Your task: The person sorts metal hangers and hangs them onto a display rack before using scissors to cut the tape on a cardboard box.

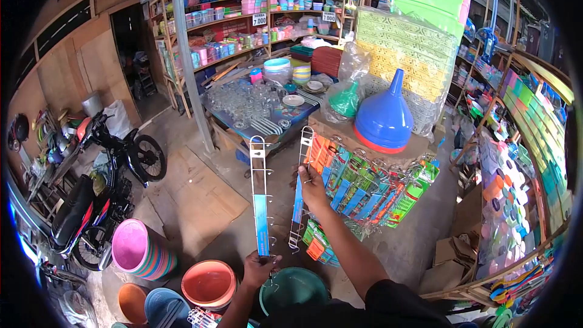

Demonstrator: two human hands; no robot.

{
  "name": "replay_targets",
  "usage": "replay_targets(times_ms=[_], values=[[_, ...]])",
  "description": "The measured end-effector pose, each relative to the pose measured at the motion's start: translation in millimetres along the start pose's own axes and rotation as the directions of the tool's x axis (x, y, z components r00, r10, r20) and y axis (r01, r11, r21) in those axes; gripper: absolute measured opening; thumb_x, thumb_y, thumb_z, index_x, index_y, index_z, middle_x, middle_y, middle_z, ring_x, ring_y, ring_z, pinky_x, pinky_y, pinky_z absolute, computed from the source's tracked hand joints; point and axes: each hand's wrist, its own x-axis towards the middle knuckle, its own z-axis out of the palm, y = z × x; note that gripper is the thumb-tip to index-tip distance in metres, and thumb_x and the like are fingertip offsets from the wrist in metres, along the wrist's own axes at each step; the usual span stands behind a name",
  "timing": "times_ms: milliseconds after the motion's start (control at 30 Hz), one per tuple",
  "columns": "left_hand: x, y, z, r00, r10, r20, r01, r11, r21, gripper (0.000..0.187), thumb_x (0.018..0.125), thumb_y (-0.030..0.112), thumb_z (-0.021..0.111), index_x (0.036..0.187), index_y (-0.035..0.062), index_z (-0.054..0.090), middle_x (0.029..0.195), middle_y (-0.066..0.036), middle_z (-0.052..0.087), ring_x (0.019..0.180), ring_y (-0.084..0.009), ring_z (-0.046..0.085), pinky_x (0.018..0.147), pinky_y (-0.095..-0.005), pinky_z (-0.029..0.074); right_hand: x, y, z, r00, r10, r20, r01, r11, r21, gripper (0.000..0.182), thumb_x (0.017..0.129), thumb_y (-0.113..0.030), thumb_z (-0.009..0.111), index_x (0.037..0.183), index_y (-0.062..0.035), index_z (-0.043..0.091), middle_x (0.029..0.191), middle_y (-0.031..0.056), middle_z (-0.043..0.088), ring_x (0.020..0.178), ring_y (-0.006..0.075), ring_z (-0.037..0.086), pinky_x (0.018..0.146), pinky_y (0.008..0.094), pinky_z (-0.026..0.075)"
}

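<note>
My left hand is closed around the lower end of a long white wire hook rack, which stands upright with a blue label card on its lower half. My right hand grips a second hook rack, also with a blue card, at about its middle. This second rack hangs beside a cluster of similar carded hook racks in blue, orange and green. Above that cluster, a big blue funnel with a red rim rests on a cardboard box.
Below my hands stand a green basin, orange tubs and a stack of pink buckets. A motorcycle is parked at left. Glassware covers a low table near a metal post. Flattened cardboard lies on the floor.
</note>
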Motion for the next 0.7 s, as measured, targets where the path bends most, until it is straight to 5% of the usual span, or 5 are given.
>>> replay_targets(times_ms=[333,567,667,700], values=[[-3.2,3.3,3.1,0.998,-0.052,0.031,0.049,0.994,0.093,0.021,0.084,0.011,0.076,0.095,-0.0011,0.064,0.073,-0.004,0.066,0.060,-0.0079,0.062,0.053,-0.0226,0.051,24.9,20.6,8.2,0.995,-0.027,-0.095,0.028,1.000,0.008,0.033,0.100,-0.034,0.052,0.102,-0.0027,0.061,0.080,0.0036,0.063,0.067,0.0120,0.061,0.063,0.0259,0.049],[4.3,12.1,10.8,0.998,0.051,0.029,-0.055,0.977,0.206,0.026,0.085,0.011,0.074,0.106,0.0021,0.061,0.072,-0.003,0.065,0.057,-0.0069,0.059,0.050,-0.0242,0.050,40.5,42.7,-2.5,0.984,-0.073,-0.163,0.079,0.996,0.031,0.030,0.100,-0.031,0.055,0.102,-0.0023,0.062,0.085,0.0061,0.066,0.069,0.0125,0.062,0.068,0.0273,0.051],[10.4,11.9,13.0,0.992,0.129,0.014,-0.128,0.956,0.266,0.027,0.085,0.009,0.072,0.109,0.0034,0.060,0.069,-0.002,0.063,0.055,-0.0060,0.057,0.049,-0.0247,0.047,45.0,55.2,-7.6,0.957,-0.143,-0.254,0.138,0.990,-0.038,0.030,0.097,-0.029,0.059,0.103,-0.0001,0.061,0.086,0.0071,0.067,0.075,0.0160,0.064,0.073,0.0295,0.051],[11.9,13.8,14.0,0.983,0.182,0.005,-0.174,0.933,0.315,0.028,0.085,0.008,0.071,0.110,0.0037,0.060,0.067,-0.001,0.061,0.053,-0.0055,0.054,0.048,-0.0249,0.045,43.4,58.2,-11.9,0.944,-0.217,-0.250,0.170,0.966,-0.196,0.030,0.096,-0.026,0.061,0.107,0.0016,0.060,0.090,0.0098,0.067,0.081,0.0201,0.065,0.077,0.0315,0.051]])
